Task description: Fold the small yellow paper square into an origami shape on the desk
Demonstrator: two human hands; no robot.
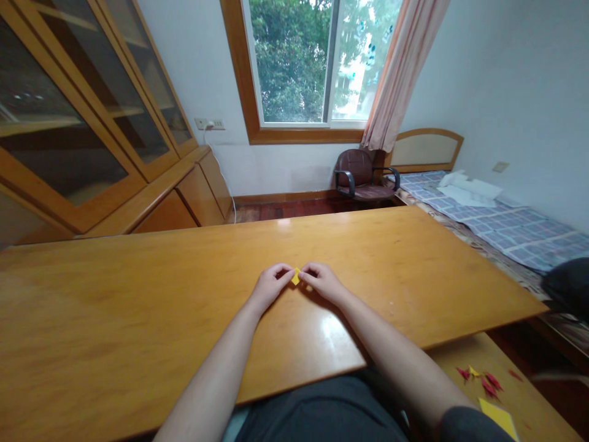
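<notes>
A small piece of folded yellow paper (296,276) is held between my two hands, just above the wooden table (138,307). My left hand (275,282) pinches its left side with thumb and forefinger. On its right side, the fingertips of my right hand (319,280) close on the same paper. The paper looks diamond-shaped, with its side corners hidden by my fingers.
Several red folded pieces (491,385), a small yellow one (473,371) and yellow sheets (499,417) lie on a lower surface (534,399) at the lower right. A chair (361,175) and a bed (501,227) stand beyond the table; a cabinet (161,215) is at the left.
</notes>
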